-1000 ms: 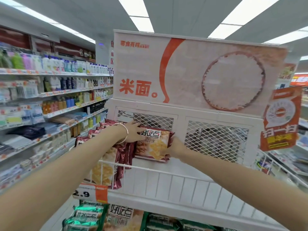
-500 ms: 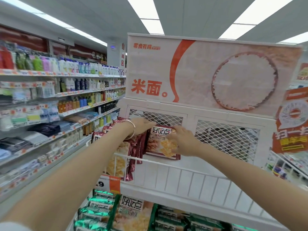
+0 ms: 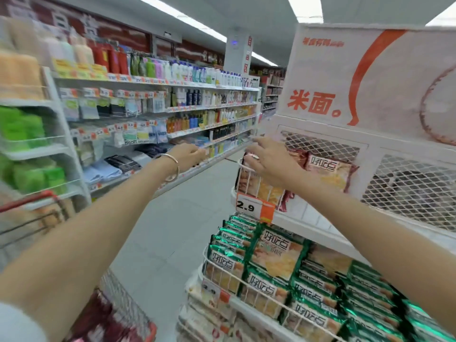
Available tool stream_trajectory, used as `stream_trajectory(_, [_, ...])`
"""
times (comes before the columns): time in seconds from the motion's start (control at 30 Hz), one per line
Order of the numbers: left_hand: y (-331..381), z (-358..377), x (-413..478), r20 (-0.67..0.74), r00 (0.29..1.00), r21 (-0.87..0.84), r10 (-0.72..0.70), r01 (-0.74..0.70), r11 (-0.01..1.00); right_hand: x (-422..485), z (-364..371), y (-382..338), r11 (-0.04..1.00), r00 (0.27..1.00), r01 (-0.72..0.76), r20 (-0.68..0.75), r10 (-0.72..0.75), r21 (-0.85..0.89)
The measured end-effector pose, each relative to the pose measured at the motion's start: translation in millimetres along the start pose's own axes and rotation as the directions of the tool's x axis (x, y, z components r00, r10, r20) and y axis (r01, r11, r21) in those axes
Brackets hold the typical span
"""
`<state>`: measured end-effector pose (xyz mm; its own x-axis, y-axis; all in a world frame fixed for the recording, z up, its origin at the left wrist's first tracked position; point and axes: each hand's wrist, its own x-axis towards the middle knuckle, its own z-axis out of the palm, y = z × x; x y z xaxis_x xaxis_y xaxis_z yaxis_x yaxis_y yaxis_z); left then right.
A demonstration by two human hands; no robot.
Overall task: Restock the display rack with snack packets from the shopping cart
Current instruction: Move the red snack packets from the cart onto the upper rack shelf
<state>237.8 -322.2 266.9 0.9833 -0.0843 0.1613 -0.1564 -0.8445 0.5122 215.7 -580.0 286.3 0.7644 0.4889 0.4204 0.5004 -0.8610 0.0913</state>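
Red snack packets point(image 3: 329, 175) stand upright on the top tier of the white display rack point(image 3: 318, 227), faces toward the camera, printed title near the top edge, leaning back against the mesh panel point(image 3: 407, 183); long axis hard to call, part hidden. Right hand point(image 3: 269, 160) palm down, fingers loosely spread, resting on the top edges of the front red packets at the rack's left corner; not clearly gripping. Left hand point(image 3: 188, 154) out over the aisle, clear of the rack, fingers loosely curled, holding nothing visible; bangle point(image 3: 171, 166) on that wrist. Price tag point(image 3: 254, 208) reads 2.9 on the tier's wire rail. Green snack packets point(image 3: 276, 260) fill the tier below, lying tilted, titles up. Shopping cart point(image 3: 118, 314) lower left, red packets inside, blurred.
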Motion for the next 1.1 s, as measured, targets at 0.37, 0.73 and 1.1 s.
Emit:
stream_trajectory(0.37, [-245.0,25.2,-169.0,0.179,0.846,-0.177,-0.502,0.529,0.830,-5.4,188.6,-246.4,0.949,0.891,0.166,0.372,-0.260,0.267])
stream_trajectory(0.73, [-390.8,101.6,-290.0,0.249,0.559,-0.221,-0.791,0.828,0.516,-39.9,368.2,-373.9,0.876,0.528,-0.001,0.744,-0.410,0.483])
stream_trajectory(1.1, [-465.7,196.6,-304.7,0.395,0.200,-0.402,-0.897,0.915,0.027,-59.6,534.4,-380.6,0.949,0.291,0.009,0.907,-0.305,0.316])
